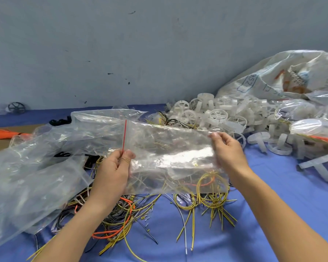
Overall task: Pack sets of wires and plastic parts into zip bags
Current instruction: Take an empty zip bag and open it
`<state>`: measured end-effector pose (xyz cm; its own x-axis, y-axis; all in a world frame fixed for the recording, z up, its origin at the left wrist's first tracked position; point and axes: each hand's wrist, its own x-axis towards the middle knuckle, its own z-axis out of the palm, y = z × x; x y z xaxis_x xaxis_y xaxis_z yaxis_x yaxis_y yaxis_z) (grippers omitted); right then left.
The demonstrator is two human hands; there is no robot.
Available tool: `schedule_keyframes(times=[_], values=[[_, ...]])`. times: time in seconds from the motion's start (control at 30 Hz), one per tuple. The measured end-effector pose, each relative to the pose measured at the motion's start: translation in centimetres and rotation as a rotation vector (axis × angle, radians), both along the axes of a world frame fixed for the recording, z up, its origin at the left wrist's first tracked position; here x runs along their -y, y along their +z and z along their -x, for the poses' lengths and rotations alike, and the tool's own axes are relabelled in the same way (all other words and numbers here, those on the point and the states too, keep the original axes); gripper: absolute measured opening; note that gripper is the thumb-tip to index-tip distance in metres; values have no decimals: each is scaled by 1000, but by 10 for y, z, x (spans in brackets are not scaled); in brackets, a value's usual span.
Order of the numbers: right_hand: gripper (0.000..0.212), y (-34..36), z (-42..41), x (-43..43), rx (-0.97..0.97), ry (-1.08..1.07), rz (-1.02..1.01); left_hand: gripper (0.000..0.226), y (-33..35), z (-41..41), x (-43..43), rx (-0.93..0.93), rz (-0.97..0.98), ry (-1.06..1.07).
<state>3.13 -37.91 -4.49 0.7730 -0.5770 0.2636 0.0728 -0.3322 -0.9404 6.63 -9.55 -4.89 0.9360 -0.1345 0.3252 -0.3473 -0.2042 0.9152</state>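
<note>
Bag-prep step: left hand (114, 171) pinches the zip bag (170, 154) at its red zip strip (124, 135) and right hand (227, 150) pinches the opposite top corner, so the bag hangs stretched over the loose wires (212, 201) on the blue table (273, 214). Bag looks unfilled, so next its mouth needs parting at the strip before wires and white plastic parts (216, 114) from the heap behind go in
</note>
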Motion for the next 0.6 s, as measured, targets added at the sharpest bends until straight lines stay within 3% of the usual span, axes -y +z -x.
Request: schedule_keyframes(times=[0.1, 0.3, 0.47, 0.6], values=[[28, 0, 1, 7, -47, -49, 26, 25, -1, 5, 5, 14, -50, -15], [40, 3, 18, 35, -148, -259, 424, 27, -7, 20, 20, 27, -197, -113], [26, 0, 26, 52, -278, -368, 473, 23, -14, 44, 51, -138, -209, -406], [28, 11, 31, 37, -215, -381, 553, 24, -16, 63, 80, -180, -107, -367]])
